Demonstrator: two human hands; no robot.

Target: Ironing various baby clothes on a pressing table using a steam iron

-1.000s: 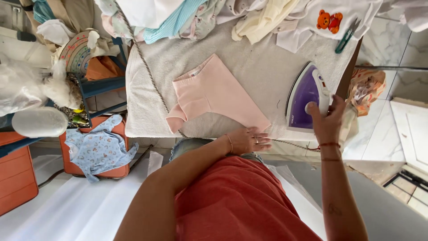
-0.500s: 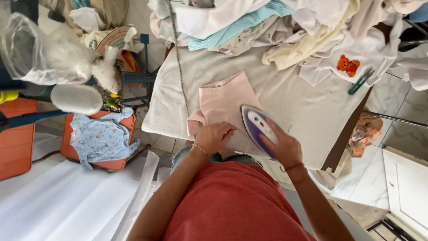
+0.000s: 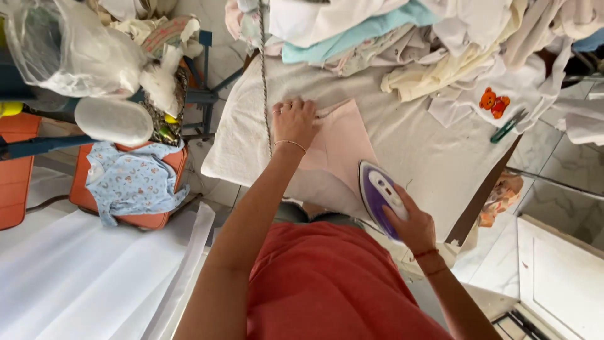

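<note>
Right grip (image 3: 412,226) closed on iron (image 3: 379,192), sitting at near edge of pink cloth (image 3: 343,141) on table (image 3: 434,157). Left grip (image 3: 294,121) open, flat, pressing cloth's far corner. Laundry pile (image 3: 402,31) behind.

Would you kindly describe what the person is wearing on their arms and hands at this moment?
Both arms are bare from the shoulder down, with no sleeves reaching them; the top is red-orange. The left hand has a thin bracelet at the wrist and a ring on one finger. The right hand has two thin red cords around the wrist. No gloves or watch are visible.
</note>
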